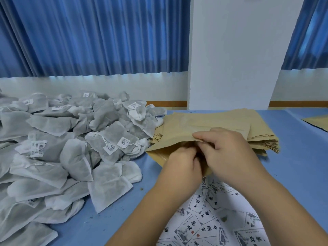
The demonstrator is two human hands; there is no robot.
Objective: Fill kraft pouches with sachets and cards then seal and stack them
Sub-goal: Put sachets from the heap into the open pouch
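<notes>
Head view: a blue table surface is filling the lower half of the frame, running back to a white wall with a brown strip along its base. Blue curtains are hanging across the upper left and the upper right corner, and a white pillar is standing between them at upper centre. A loose heap of grey-white sachets, several carrying barcode labels and strings, is covering the left side of the table. A flat stack of kraft pouches is lying at centre right, its left end touching the heap. One kraft pouch is resting in front of that stack, its mouth facing the camera and being held apart. The right hand is gripping the upper lip with curled fingers; the left hand is pinching at the lower lip, fingers curled tight. The hands are hiding the opening, so the contents of the pouch cannot be told. Printed cards with black characters are lying spread at lower centre, under both forearms. A further kraft sheet is showing at the right edge.
</notes>
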